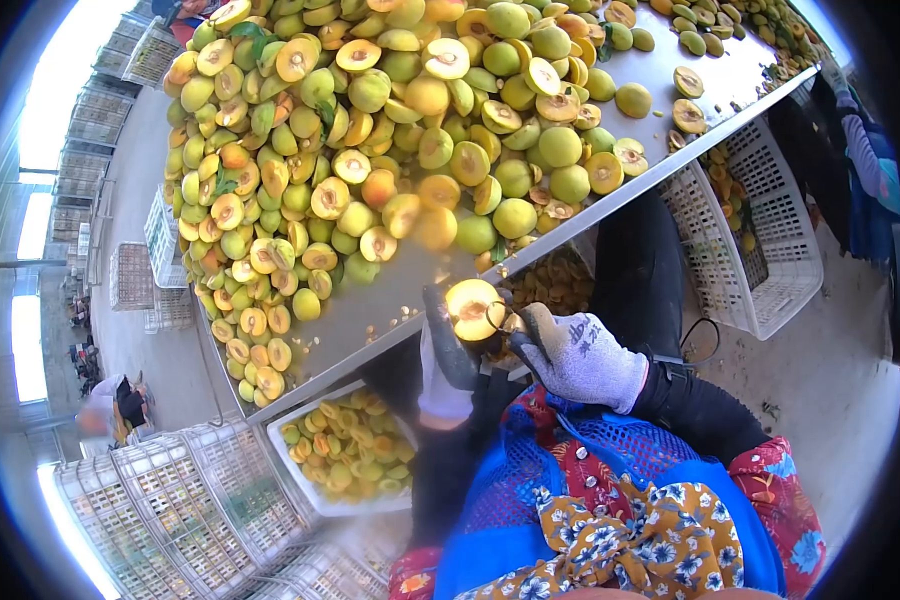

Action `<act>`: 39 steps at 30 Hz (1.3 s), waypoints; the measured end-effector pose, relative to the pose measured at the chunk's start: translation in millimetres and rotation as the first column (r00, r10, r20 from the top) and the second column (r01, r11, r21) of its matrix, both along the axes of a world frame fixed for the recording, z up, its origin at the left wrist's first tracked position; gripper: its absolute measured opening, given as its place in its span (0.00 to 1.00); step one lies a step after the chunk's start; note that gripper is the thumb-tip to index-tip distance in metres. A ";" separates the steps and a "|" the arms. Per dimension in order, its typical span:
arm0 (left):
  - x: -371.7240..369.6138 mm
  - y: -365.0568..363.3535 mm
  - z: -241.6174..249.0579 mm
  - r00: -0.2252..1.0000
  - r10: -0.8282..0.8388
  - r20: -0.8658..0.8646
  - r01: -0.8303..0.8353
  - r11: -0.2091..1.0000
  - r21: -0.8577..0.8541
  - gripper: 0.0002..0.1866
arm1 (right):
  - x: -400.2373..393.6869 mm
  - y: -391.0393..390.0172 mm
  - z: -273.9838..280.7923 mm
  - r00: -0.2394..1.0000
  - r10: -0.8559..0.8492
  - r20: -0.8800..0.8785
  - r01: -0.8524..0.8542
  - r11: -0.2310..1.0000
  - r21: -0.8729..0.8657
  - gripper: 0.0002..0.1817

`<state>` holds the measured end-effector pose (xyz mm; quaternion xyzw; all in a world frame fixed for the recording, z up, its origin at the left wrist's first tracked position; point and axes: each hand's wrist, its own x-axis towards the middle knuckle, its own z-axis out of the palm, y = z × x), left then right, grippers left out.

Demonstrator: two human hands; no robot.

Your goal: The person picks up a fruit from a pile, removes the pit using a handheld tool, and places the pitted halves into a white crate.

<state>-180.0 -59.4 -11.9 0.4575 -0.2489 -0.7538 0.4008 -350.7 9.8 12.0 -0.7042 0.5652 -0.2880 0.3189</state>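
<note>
My left hand [446, 350], in a grey glove with a dark coating, is closed around a halved yellow peach [469, 308]. The cut face of that half points up at me, with a reddish-brown centre. My right hand [585, 355], in a pale glove with dark writing on its back, grips a small pitting tool with a wire loop [497, 314]. The loop rests against the right side of the cut face. Most of the tool's handle is hidden by my fingers. Just beyond both hands runs the edge of a metal table [370, 345] heaped with whole and halved peaches [370, 90].
Below the table on the left stands a white crate [305, 480] with peach halves; a white basket [785, 250] is at right. Stacked crates [190, 490] rise at lower left. Another person's sleeve [860, 150] shows at far right. Fruit also fills a container [555, 280] under the edge.
</note>
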 end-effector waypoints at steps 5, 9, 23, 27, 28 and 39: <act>2.9 22.4 -22.4 0.810 0.053 0.584 0.321 0.792 -0.519 0.28 | 4.7 4.9 -8.0 0.999 0.005 0.050 -0.004 1.000 -0.005 0.16; 0.3 25.5 -9.9 0.577 0.389 0.718 0.594 0.404 -0.696 0.19 | 11.4 10.5 -13.2 0.998 0.000 0.057 -0.002 0.999 0.035 0.16; -22.1 35.3 -20.5 0.971 -0.118 0.208 0.198 0.882 -0.427 0.27 | -6.2 16.6 -32.9 -0.311 -0.870 0.383 -0.945 0.326 -0.027 0.23; -29.4 42.4 -26.6 0.990 -0.081 0.114 0.112 0.948 -0.298 0.29 | -0.3 23.6 -42.5 -0.321 -0.864 0.388 -0.931 0.364 0.041 0.22; -33.5 41.7 -20.0 0.994 -0.045 0.102 0.071 0.960 -0.272 0.28 | 1.6 23.7 -38.2 -0.312 -0.856 0.412 -0.920 0.381 0.094 0.22; 159.5 61.6 -12.9 0.040 0.358 0.933 0.212 0.910 -0.358 0.21 | -25.8 13.0 -20.9 0.096 -0.690 0.717 -0.563 0.556 0.611 0.23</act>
